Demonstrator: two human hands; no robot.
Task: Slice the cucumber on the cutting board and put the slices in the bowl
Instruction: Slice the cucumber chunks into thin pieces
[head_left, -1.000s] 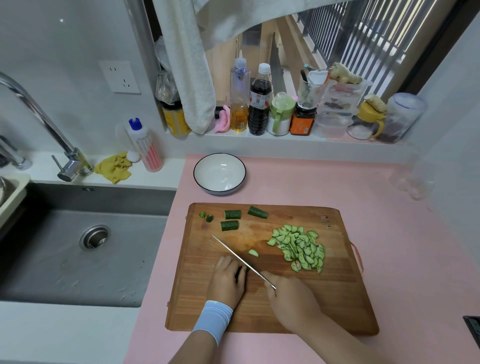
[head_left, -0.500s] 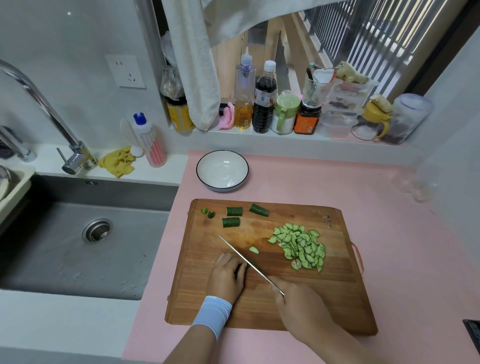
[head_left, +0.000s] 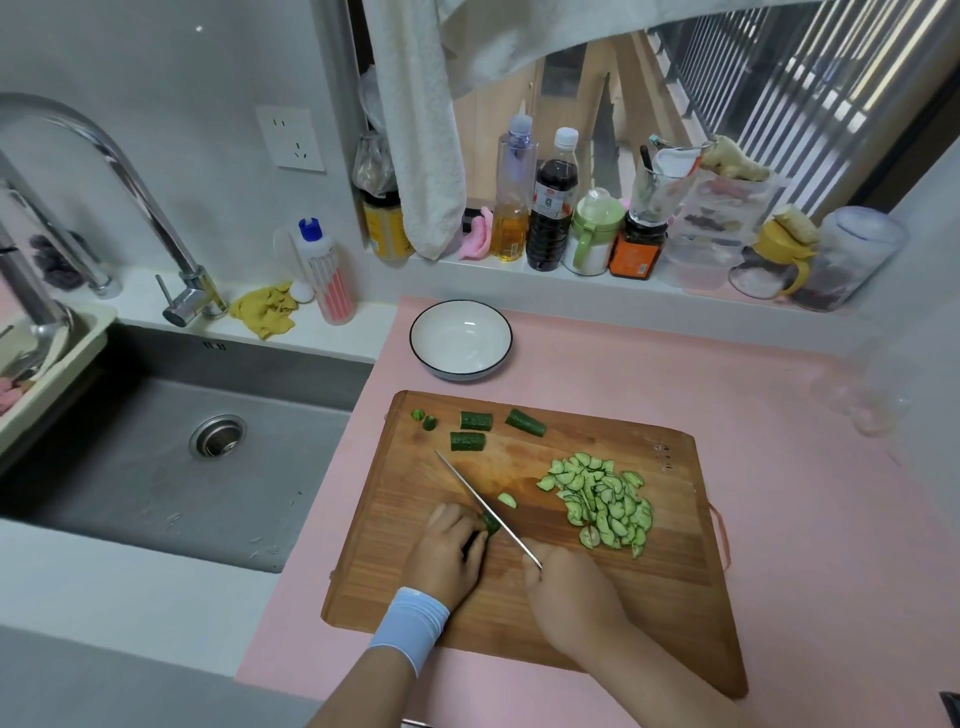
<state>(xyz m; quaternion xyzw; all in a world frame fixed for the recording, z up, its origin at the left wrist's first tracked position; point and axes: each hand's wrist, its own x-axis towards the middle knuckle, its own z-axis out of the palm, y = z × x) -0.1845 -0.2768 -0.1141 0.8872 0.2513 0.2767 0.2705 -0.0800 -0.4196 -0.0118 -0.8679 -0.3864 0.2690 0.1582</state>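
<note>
Head view: the cucumber stub (head_left: 490, 524), pinned on the cutting board (head_left: 691, 597) by the left hand's (head_left: 447, 556) curled fingers, looks barely shorter than a second ago. The right hand (head_left: 571, 592) grips the knife (head_left: 467, 486), blade again across it. The slices (head_left: 602, 499) heap rightward; the bowl (head_left: 460, 338) beyond holds none yet.

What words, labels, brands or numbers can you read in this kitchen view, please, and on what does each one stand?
Nothing here can be quoted, because every text is too small or blurred to read.
dark sauce bottle: red and white label, print blurred.
orange jar: label print too small.
yellow jar: label blurred.
cutting board: small marks near its far right corner, unreadable.
</note>
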